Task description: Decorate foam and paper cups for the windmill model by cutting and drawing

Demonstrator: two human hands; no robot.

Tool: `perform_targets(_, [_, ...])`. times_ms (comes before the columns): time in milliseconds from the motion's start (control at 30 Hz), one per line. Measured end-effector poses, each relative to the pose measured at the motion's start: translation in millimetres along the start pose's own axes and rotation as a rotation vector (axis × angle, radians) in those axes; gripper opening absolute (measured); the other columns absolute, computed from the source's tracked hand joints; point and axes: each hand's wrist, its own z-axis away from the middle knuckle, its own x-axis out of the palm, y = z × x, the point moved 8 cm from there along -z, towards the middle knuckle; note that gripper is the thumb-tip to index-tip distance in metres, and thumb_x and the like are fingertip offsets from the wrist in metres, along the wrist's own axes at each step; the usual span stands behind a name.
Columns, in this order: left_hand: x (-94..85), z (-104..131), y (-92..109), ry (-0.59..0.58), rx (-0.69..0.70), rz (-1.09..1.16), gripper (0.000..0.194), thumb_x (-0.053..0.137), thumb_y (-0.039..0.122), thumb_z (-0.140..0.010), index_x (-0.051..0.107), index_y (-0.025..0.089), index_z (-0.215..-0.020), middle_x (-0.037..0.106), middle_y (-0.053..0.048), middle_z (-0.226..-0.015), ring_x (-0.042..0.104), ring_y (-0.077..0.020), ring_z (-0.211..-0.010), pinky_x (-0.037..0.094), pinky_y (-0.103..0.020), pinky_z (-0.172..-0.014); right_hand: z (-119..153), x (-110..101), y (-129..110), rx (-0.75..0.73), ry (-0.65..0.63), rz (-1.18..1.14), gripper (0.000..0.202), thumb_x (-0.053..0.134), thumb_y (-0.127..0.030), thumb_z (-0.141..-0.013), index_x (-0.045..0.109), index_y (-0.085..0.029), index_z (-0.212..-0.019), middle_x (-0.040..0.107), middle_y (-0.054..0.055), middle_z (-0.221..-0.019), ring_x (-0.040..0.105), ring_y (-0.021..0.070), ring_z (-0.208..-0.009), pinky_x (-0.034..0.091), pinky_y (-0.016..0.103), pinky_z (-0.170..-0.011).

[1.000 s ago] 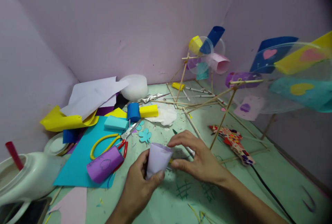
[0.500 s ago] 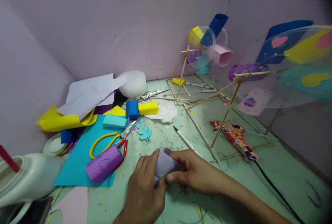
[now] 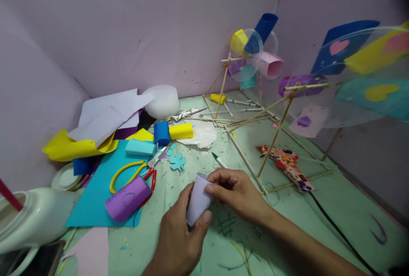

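Note:
Between my two hands is a pale lavender paper tube (image 3: 198, 201), curled round and tilted, its upper end a little open. My left hand (image 3: 182, 229) grips its lower left side, thumb in front. The fingers and thumb of my right hand (image 3: 238, 193) pinch its upper right edge. Just beyond my right hand lies a white marker (image 3: 220, 160) with a dark green tip, partly hidden by that hand. Left of my hands, a purple paper tube (image 3: 128, 199) with a drawn heart rests over the handles of scissors (image 3: 129, 176). A blue cut-out shape (image 3: 177, 162) lies behind the tube.
A hot glue gun (image 3: 287, 163) with a black cord lies at right, beside stick frames (image 3: 275, 139) carrying plastic discs with coloured paper. Blue sheet (image 3: 92, 199), lavender sheets (image 3: 108, 114) and a white jug (image 3: 47, 212) fill the left. Small paper tubes (image 3: 181, 130) stand behind.
The lavender paper has been turned more upright, showing more of its side. My right hand has shifted up to its top edge, and the left thumb has moved lower. The view shifted slightly.

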Motion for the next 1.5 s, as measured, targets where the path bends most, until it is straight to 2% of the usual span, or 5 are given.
perform_targets(233, [25.6, 1, 0, -0.287, -0.264, 0.869, 0.060, 0.070, 0.043, -0.068, 0.055, 0.013, -0.116, 0.064, -0.008, -0.089, 0.057, -0.0152, -0.069, 0.046, -0.024, -0.054, 0, -3, -14, -0.101, 0.011, 0.099, 0.014, 0.062, -0.027, -0.076, 0.069, -0.016, -0.081, 0.067, 0.002, -0.072, 0.058, 0.0129, -0.065, 0.044, 0.024, -0.059])
perform_targets(500, [27.3, -3, -7, -0.208, -0.214, 0.885, 0.064, 0.080, 0.037, -0.059, 0.056, 0.012, -0.113, 0.061, -0.003, -0.078, 0.050, -0.0105, -0.059, 0.042, -0.022, -0.050, 6, -4, -20, -0.230, 0.067, 0.220, 0.017, 0.061, -0.026, -0.079, 0.070, -0.017, -0.090, 0.071, 0.005, -0.083, 0.062, 0.0154, -0.071, 0.047, 0.026, -0.064])
perform_targets(800, [-41.4, 7, -21, 0.574, -0.161, 1.031, 0.041, 0.078, 0.034, -0.062, 0.061, 0.015, -0.095, 0.066, -0.003, -0.081, 0.059, -0.0142, -0.071, 0.050, -0.023, -0.060, -40, -17, -39, -0.110, 0.188, 0.758, 0.018, 0.055, -0.028, -0.083, 0.070, -0.021, -0.089, 0.072, 0.003, -0.086, 0.064, 0.0163, -0.073, 0.046, 0.027, -0.068])
perform_targets(1000, [-52.4, 5, -18, 0.602, -0.132, 1.103, 0.043, 0.080, 0.032, -0.060, 0.061, 0.016, -0.095, 0.067, -0.002, -0.080, 0.060, -0.0127, -0.069, 0.051, -0.021, -0.060, -86, 28, -23, 0.058, 0.141, 1.071, 0.035, 0.065, -0.045, -0.072, 0.070, -0.017, -0.093, 0.072, 0.013, -0.091, 0.065, 0.0307, -0.090, 0.045, 0.034, -0.069])
perform_targets(1500, [-17.9, -4, -35, 0.435, -0.344, 1.197, 0.036, 0.071, 0.032, -0.071, 0.061, 0.014, -0.100, 0.070, -0.005, -0.076, 0.064, -0.0190, -0.067, 0.053, -0.031, -0.058, -21, -7, 0, 0.046, 0.164, 0.369, 0.039, 0.036, -0.048, -0.086, 0.048, -0.019, -0.063, 0.049, -0.002, -0.054, 0.046, 0.0101, -0.046, 0.038, 0.021, -0.045])
